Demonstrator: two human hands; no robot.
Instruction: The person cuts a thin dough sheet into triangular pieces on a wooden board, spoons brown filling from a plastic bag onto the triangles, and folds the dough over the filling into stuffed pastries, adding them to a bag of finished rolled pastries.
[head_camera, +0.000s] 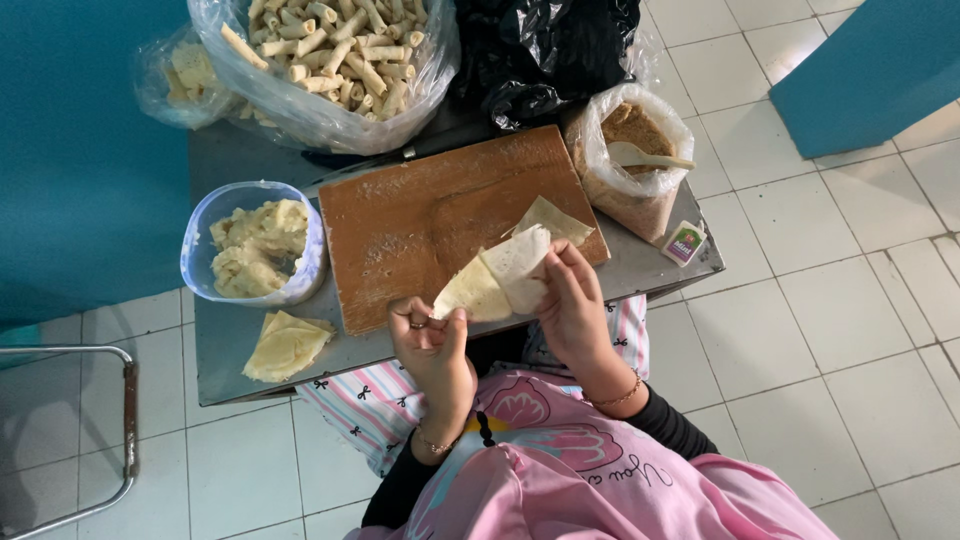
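Both hands share one thin pastry wrapper above the wooden board. The left hand pinches its lower corner – fingers closed on it. The right hand clasps the upper end, so the wrapper's long axis slants between grips.

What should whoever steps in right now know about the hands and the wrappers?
Left hand pinches one end of a half-folded wrapper; right hand grips the other end, above the wooden board.
Filling tub sits left of the board, spare wrappers below it.
Done: a bag of finished rolls at the table's far edge.
Left: this wrapper is not yet rolled shut.
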